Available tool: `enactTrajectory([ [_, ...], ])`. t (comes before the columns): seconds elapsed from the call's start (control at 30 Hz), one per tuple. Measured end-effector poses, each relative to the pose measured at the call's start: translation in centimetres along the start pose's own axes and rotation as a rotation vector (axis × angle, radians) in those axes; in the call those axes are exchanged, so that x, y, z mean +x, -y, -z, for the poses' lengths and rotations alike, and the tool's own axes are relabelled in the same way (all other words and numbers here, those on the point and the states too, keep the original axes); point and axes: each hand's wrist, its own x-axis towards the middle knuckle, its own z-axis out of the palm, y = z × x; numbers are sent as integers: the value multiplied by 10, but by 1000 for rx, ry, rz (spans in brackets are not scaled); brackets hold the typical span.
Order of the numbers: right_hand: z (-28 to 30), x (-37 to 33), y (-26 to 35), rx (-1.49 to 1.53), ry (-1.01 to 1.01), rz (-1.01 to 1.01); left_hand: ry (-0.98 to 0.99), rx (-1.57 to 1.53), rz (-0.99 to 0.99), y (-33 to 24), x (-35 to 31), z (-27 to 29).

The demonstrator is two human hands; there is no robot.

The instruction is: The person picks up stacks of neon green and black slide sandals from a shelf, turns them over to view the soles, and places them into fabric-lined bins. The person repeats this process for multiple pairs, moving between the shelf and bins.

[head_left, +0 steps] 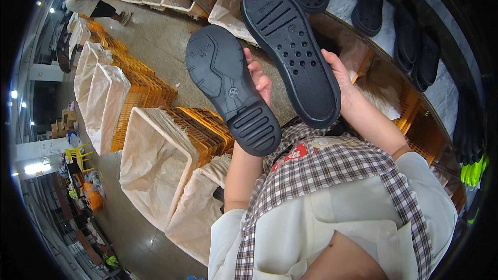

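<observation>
Beyond the apron (303, 176), both outstretched hands (259, 78) (340, 75) hold black soles (215, 67) (295, 54).

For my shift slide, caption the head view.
Left hand holds a heeled black sole, right hand a dimpled black sole, near orange crates.

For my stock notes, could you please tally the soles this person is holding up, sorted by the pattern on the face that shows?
Dark grey sole with line pattern and ridged heel, in the left grip: 1
Black sole with round pits and slanted bars, in the right grip: 1
Total: 2
</observation>
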Motion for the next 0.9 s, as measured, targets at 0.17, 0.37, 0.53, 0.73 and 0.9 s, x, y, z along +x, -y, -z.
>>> enactTrajectory([
  [0.17,-6,-6,1,-70,7,66,-5,46,19,5,2,-1],
  [0.37,-21,-16,-12,-515,78,272,-348,532,-112,22,-1,16],
  [0.53,-20,-19,-34,-1848,-129,618,-186,1513,241,32,-15,37],
  [0.73,6,-114,84,-1780,-751,1324,-294,151,346,14,-18,34],
  [0.9,58,-222,171,-1636,-1828,1380,-234,66,341,21,-14,26],
])
